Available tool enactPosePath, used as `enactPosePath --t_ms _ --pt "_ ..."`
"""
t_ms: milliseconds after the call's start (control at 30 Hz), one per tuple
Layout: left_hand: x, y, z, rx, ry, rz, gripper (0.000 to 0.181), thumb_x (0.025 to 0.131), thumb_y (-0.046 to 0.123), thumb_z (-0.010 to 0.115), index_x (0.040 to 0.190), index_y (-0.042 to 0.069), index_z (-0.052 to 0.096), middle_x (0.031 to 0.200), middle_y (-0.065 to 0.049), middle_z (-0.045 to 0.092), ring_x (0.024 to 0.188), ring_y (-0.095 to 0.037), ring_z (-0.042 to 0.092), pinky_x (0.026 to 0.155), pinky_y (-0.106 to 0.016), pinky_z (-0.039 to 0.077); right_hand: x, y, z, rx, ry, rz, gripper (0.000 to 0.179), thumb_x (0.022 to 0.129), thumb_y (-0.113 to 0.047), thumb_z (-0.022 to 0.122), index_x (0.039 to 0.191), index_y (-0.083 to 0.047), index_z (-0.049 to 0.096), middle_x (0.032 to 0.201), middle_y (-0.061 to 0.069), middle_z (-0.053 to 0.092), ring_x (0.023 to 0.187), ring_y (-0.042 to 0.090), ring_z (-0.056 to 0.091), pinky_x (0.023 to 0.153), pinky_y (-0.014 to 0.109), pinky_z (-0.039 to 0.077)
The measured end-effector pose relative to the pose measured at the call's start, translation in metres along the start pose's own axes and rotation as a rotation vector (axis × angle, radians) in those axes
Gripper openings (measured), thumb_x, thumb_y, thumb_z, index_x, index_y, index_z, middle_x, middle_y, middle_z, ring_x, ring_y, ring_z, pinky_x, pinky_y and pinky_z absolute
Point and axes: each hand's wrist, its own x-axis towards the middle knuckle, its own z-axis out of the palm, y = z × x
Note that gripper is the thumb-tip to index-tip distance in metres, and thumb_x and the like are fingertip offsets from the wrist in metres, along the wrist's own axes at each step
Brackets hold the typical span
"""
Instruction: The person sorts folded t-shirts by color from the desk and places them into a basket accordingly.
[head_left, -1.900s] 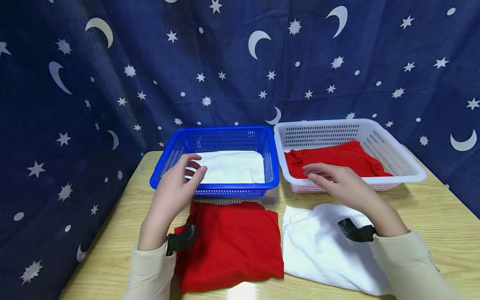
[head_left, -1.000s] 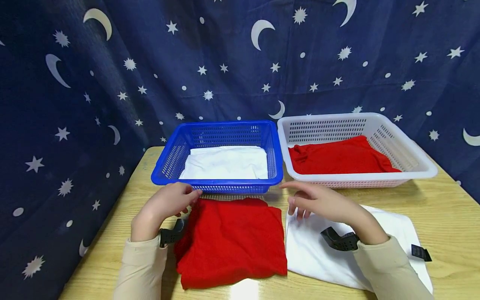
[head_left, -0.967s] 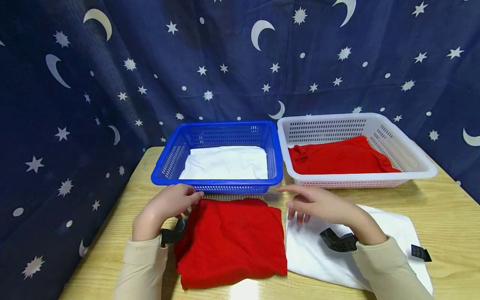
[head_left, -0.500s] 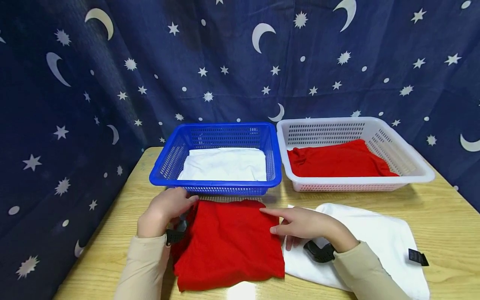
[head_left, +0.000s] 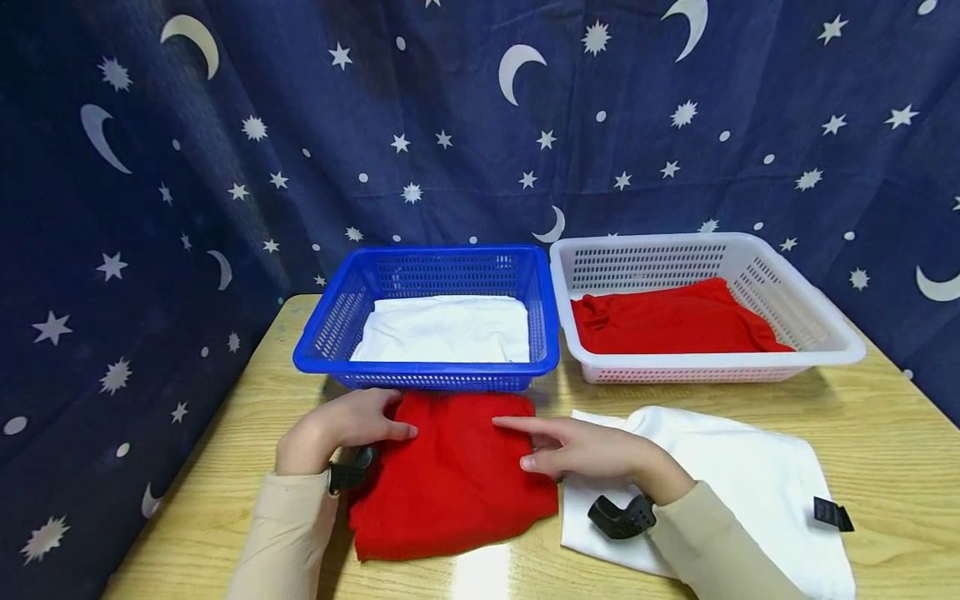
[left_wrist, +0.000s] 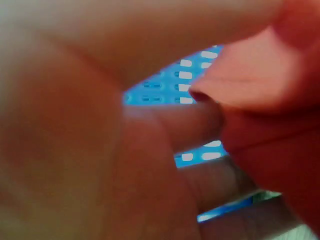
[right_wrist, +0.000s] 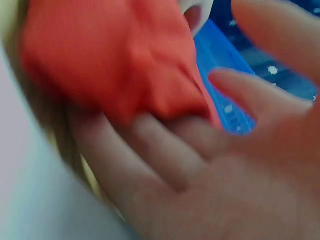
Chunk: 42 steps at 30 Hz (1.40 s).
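A folded red garment (head_left: 457, 492) lies in front of the blue basket, between both hands. My left hand (head_left: 348, 421) pinches its far left side: the thumb lies on top, and in the left wrist view fingers (left_wrist: 195, 122) pass behind the fabric. My right hand (head_left: 588, 450) is at its right side. In the right wrist view several fingers (right_wrist: 165, 150) reach under the red edge, while the thumb and index finger stand apart from it. Under and beside the right hand lies a folded white garment (head_left: 720, 467) with a black tag (head_left: 831, 514).
Behind them, the blue basket (head_left: 427, 367) holds folded white fabric (head_left: 442, 329). The white basket (head_left: 712, 360) beside it holds red fabric (head_left: 675, 321). A dark blue star-patterned curtain (head_left: 450, 108) hangs behind the wooden table (head_left: 892, 433).
Both hands have come down from above the baskets to the red garment. The right hand has moved left, off the white garment. The red garment's near edge has drawn slightly away from me.
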Motion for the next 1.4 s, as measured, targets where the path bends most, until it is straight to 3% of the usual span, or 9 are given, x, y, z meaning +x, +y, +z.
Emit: enactPosePath --t_ms 167,400,600,767,933,1100,1267,1400 --pt "0.001 -0.001 0.001 0.002 -0.004 0.1 0.048 0.078 0.022 0.067 0.121 0.01 0.051 0.105 -0.003 0.055 0.097 -0.021 0.049 0.092 -0.043 0.035 0.004 0.002 0.005 0.11 0.012 -0.012 0.052 0.086 -0.026 0.058 0.134 -0.034 0.038 0.125 0.004 0.042 0.114 0.02 0.039 0.091 0.033 0.037" --pt "0.004 0.002 0.008 -0.01 -0.017 0.126 0.048 0.079 0.016 0.066 0.124 0.013 0.05 0.106 0.0 0.054 0.099 -0.019 0.047 0.093 -0.041 0.035 0.007 0.004 0.01 0.339 -0.046 -0.003 0.054 0.085 -0.015 0.058 0.135 -0.025 0.04 0.128 0.012 0.04 0.114 0.026 0.044 0.086 0.038 0.044" --pt "0.007 0.007 0.013 -0.046 -0.062 0.167 0.048 0.08 0.016 0.065 0.125 0.017 0.049 0.103 0.004 0.052 0.098 -0.017 0.047 0.091 -0.04 0.036 0.004 0.002 0.008 0.282 -0.036 -0.022 0.05 0.083 -0.015 0.06 0.13 -0.024 0.046 0.126 0.009 0.044 0.112 0.026 0.045 0.084 0.038 0.045" --pt "0.006 0.016 0.015 -0.073 -0.098 0.24 0.051 0.081 0.016 0.064 0.128 0.016 0.046 0.106 0.003 0.052 0.099 -0.017 0.048 0.091 -0.041 0.036 -0.005 -0.004 0.001 0.328 -0.03 -0.044 0.048 0.083 -0.013 0.06 0.129 -0.02 0.047 0.127 0.011 0.043 0.113 0.029 0.044 0.083 0.041 0.046" --pt "0.003 0.028 0.014 -0.081 -0.155 0.254 0.053 0.081 0.019 0.064 0.13 0.017 0.045 0.107 0.004 0.051 0.099 -0.017 0.047 0.089 -0.039 0.039 -0.016 -0.014 -0.005 0.375 -0.083 -0.084 0.049 0.084 -0.01 0.058 0.132 -0.016 0.044 0.128 0.015 0.043 0.114 0.033 0.044 0.082 0.045 0.045" --pt "-0.001 0.041 0.014 -0.09 -0.208 0.337 0.05 0.081 0.024 0.064 0.128 0.022 0.047 0.107 0.008 0.051 0.098 -0.013 0.047 0.085 -0.034 0.041 -0.03 -0.027 -0.01 0.301 -0.096 -0.135 0.049 0.085 -0.01 0.056 0.132 -0.015 0.044 0.129 0.015 0.042 0.114 0.034 0.043 0.081 0.047 0.046" --pt "-0.01 0.052 0.009 -0.187 -0.196 0.372 0.055 0.081 0.026 0.064 0.131 0.024 0.041 0.11 0.009 0.05 0.099 -0.012 0.049 0.081 -0.028 0.044 -0.047 -0.042 -0.019 0.299 -0.072 -0.225 0.047 0.086 -0.005 0.053 0.132 -0.01 0.043 0.127 0.018 0.042 0.112 0.035 0.045 0.08 0.049 0.045" --pt "-0.021 0.059 0.001 -0.325 -0.167 0.38 0.059 0.082 0.028 0.063 0.134 0.025 0.035 0.114 0.005 0.051 0.102 -0.014 0.05 0.083 -0.031 0.044 -0.059 -0.051 -0.027 0.39 -0.028 -0.306 0.048 0.086 0.003 0.048 0.133 -0.004 0.04 0.127 0.022 0.041 0.11 0.036 0.047 0.08 0.051 0.043"
